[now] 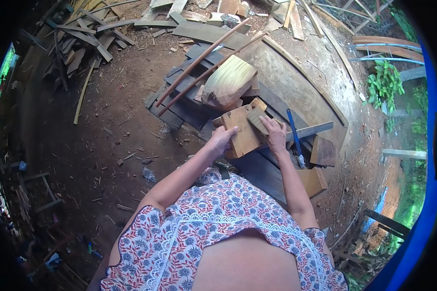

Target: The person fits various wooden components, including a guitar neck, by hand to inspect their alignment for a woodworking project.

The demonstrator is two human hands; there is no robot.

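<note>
My left hand (222, 137) grips the left edge of a light-brown wooden block (243, 133), its thumb on the upper face. In my right hand (275, 133) is a smaller greenish-brown wood piece (257, 120), lying against the block's upper right part. Beyond them rests a large chunk of wood (229, 81) with a pale yellow top. A hacksaw-like tool with a dark blue bar (293, 130) lies right of my right hand. The underside of the block is hidden.
Dark planks (184, 104) form a low work surface, with two thin reddish rods (202, 62) across it. Cut blocks (323, 151) lie at the right. A scrap pile (85, 41) stands back left; a long board (303, 77) curves along the right.
</note>
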